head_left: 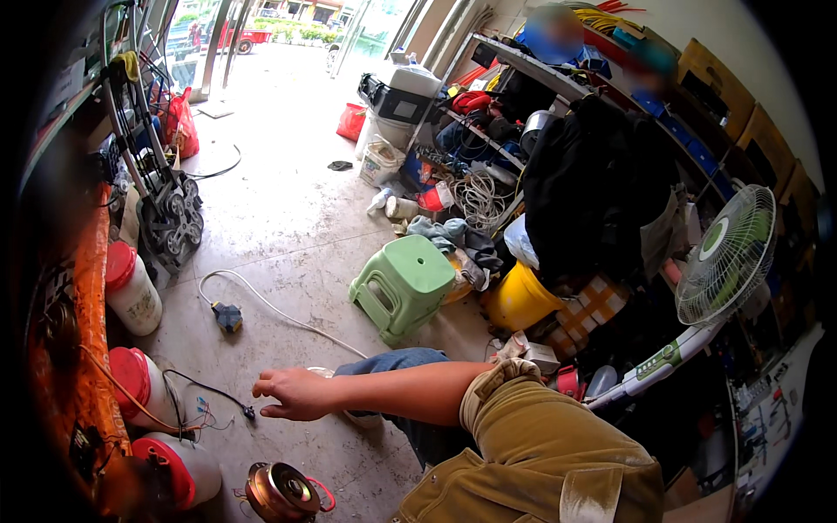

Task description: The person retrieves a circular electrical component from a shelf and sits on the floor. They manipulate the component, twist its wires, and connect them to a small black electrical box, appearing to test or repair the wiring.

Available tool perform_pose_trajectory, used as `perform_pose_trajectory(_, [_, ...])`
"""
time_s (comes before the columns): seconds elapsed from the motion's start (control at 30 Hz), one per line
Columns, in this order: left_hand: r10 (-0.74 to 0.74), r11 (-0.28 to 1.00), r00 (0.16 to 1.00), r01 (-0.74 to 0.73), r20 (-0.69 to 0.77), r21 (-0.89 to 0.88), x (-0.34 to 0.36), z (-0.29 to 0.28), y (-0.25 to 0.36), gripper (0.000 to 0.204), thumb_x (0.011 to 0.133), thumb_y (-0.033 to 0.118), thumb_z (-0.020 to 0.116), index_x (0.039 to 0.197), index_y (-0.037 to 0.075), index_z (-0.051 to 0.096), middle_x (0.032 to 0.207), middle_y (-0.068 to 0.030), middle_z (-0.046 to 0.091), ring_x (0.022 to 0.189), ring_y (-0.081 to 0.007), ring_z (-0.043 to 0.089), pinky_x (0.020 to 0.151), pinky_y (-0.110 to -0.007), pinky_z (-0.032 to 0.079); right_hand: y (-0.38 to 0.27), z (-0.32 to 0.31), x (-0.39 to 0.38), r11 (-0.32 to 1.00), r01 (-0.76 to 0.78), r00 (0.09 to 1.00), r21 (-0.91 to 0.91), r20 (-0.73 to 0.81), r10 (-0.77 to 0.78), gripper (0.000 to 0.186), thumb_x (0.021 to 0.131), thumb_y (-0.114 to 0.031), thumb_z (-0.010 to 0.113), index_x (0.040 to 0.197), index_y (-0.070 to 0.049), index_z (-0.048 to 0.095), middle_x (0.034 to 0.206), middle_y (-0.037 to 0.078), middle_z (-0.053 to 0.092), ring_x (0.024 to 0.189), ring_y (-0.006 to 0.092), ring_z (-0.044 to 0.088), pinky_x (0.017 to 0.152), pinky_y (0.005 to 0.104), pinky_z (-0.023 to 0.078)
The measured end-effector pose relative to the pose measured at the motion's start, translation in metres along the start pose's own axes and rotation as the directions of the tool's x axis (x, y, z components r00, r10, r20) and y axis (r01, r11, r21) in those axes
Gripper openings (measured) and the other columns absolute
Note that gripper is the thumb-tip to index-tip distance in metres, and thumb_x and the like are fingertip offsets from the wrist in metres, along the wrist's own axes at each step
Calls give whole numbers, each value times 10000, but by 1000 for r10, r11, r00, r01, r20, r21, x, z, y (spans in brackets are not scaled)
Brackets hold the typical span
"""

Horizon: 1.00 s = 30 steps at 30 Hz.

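Observation:
My right hand (295, 394) reaches out to the left over the concrete floor, palm down, fingers loosely curled, with nothing in it. Its forearm is bare below a rolled khaki sleeve (540, 444) and crosses my blue-jeaned knee (392, 359). Just left of the fingertips lies a thin black wire (209, 390) ending in a small plug, beside a few short coloured leads (207, 410). A round metal motor part (283, 492) lies on the floor below the hand. My left hand is out of sight.
Three white jars with red lids (132, 295) (144, 383) (179, 471) line the left side by an orange cloth (83, 349). A green plastic stool (403, 283), white cable with plug (228, 316), yellow bucket (519, 299), standing fan (728, 253), hand trolley (166, 209) and cluttered shelves (523, 113) surround me.

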<state>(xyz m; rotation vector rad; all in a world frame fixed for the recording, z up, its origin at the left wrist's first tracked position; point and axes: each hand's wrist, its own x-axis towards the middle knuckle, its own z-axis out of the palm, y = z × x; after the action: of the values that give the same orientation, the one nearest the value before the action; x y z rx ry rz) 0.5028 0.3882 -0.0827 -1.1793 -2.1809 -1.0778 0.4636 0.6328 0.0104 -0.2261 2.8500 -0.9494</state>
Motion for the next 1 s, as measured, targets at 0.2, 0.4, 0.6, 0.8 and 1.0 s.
perform_pose_trajectory(0.2, [-113, 985, 991, 121, 71, -122, 15, -10, 12, 465, 656, 409, 714, 929, 52, 595, 827, -119, 600, 737, -310, 589, 652, -416, 492, 1, 1, 1, 1000, 15, 999, -2, 36, -15, 289, 851, -278, 580, 1030, -62, 515, 991, 135, 537, 913, 327, 554, 772, 421, 445])
perform_pose_trajectory(0.4, [-108, 984, 994, 102, -29, -149, 21, -9, 18, 375, 679, 386, 670, 860, 67, 591, 743, -89, 584, 646, -293, 569, 577, -401, 474, -4, -6, 3, 999, 41, 997, -15, 72, -39, 284, 847, -275, 582, 1023, -61, 518, 986, 140, 533, 905, 337, 549, 764, 424, 443])
perform_pose_trajectory(0.6, [-221, 931, 961, 258, 165, -257, 35, -20, 25, 341, 688, 394, 652, 824, 89, 587, 709, -67, 575, 610, -274, 554, 549, -392, 456, -1, -6, 5, 998, 64, 994, -2, 85, -64, 280, 841, -268, 584, 1015, -59, 518, 985, 144, 529, 895, 345, 546, 752, 429, 445])
perform_pose_trajectory(0.8, [-179, 954, 979, 197, 99, -224, 31, -13, 21, 332, 686, 411, 652, 794, 103, 587, 699, -51, 571, 601, -250, 549, 533, -366, 447, 4, -6, 5, 998, 55, 994, 7, 97, -56, 279, 839, -261, 584, 1014, -55, 518, 987, 140, 522, 891, 345, 545, 747, 429, 444])
perform_pose_trajectory(1.0, [-489, 753, 782, 602, 385, -267, 39, -24, 31, 351, 684, 419, 657, 805, 96, 587, 702, -56, 583, 609, -238, 563, 546, -361, 457, 6, -5, 5, 997, 70, 993, 15, 94, -71, 275, 838, -257, 585, 1011, -53, 522, 984, 139, 521, 889, 340, 546, 747, 425, 445])
